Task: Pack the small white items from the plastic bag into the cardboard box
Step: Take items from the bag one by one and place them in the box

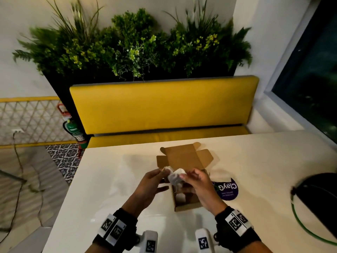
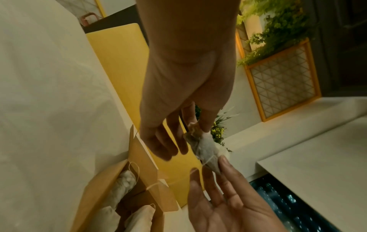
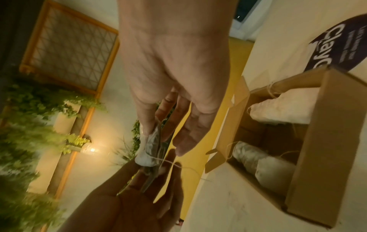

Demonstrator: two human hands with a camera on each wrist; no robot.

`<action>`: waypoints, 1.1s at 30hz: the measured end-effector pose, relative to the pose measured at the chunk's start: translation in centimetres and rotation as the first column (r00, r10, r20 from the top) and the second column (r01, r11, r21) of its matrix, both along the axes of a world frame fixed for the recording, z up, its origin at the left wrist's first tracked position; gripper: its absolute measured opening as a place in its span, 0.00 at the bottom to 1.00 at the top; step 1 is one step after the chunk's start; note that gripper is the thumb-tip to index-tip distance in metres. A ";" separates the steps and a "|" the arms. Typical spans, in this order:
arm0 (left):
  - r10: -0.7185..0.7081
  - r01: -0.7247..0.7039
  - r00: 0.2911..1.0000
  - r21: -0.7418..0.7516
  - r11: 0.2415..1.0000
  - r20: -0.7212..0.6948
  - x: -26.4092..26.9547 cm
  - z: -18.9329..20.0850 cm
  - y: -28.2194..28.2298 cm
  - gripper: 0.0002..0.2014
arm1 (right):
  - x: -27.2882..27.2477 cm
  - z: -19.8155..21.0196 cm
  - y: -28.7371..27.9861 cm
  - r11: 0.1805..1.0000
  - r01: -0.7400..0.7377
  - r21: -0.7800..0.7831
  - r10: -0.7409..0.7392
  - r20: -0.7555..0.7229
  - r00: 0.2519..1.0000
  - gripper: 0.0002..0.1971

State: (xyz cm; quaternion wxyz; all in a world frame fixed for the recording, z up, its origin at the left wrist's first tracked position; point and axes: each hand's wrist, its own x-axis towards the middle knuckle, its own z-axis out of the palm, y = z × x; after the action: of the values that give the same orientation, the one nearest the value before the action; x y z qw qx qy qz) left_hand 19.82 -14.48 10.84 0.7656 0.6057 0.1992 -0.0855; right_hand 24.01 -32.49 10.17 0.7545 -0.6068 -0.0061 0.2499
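I have both hands raised over the open cardboard box (image 1: 184, 203) on the white table (image 1: 109, 179), with one small white pouch (image 1: 176, 177) held between them. My left hand (image 1: 151, 187) pinches one end of it between thumb and fingertips, and my right hand (image 1: 197, 183) pinches the other end, its remaining fingers loosely extended. A thin string (image 3: 174, 164) trails off the pouch, several more white pouches (image 3: 264, 164) lie inside the box, and a purple sticker (image 1: 228, 189) lies just beside the box on its right.
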 end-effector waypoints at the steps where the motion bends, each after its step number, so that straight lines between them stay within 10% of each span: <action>1: -0.013 0.011 1.000 0.081 0.997 0.014 0.3 -0.1 -0.4 0.14 | 0.4 -0.1 -0.9 1.000 -0.004 0.023 0.005 -0.018 1.000 0.13; 17: -0.195 0.147 0.977 0.391 0.908 0.085 4.1 -2.6 -3.5 0.05 | 7.3 -6.5 -11.1 0.842 -0.027 -0.539 0.223 0.301 0.927 0.04; 33: -0.351 0.230 0.935 0.829 0.510 -0.043 4.8 -5.7 -4.8 0.09 | 8.4 -8.6 -7.8 0.290 -0.086 -0.953 0.801 0.193 0.566 0.09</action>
State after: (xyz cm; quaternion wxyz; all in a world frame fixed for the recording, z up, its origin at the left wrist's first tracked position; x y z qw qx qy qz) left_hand 24.62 -19.32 5.12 0.3800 0.9203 0.0612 -0.0702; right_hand 32.38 -40.28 1.60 0.1568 -0.9095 -0.3273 0.2025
